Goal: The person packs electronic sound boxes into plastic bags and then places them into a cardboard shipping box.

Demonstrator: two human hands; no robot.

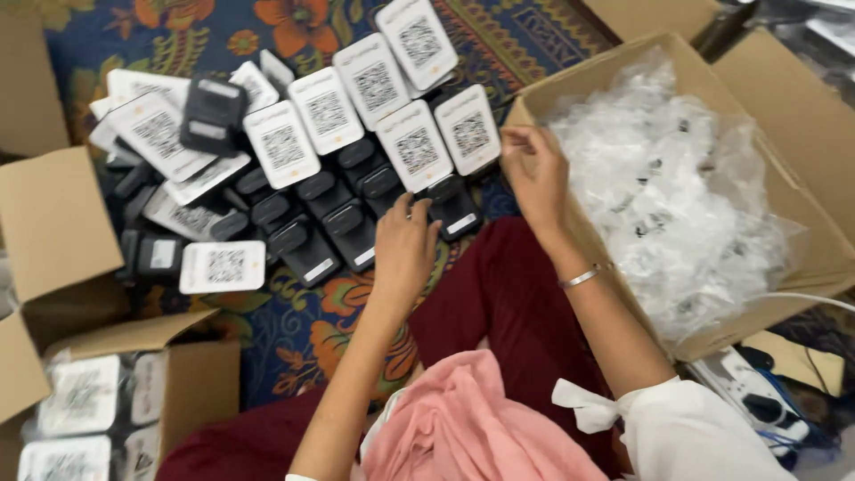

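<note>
Black plastic under the left hand [405, 245]: fingers [398, 212] spread and lightly curled, tips touching the dark base of a small stand device [452, 212] at the near end of the row, nothing closed on yet. Stands laid in a slanted row on the patterned rug [294, 307], white coded cards [414, 145] tilted away toward the far side, dark bases toward the body, long axis running from near-right to far-left. Right hand [534, 174] lifted at the rim of the big cardboard box [614, 67], fingers pinched loosely together (whether anything thin sits between them cannot be told), thin bangle on the wrist. Clear plastic bags [677, 196] heaped inside that box, just right of the right hand. Nearest stand directly ahead of the left fingertips, so left hand nearer to it; right hand nearer to the bags. Smaller open carton [191, 379] of wrapped units at lower left, well apart from both hands.
</note>
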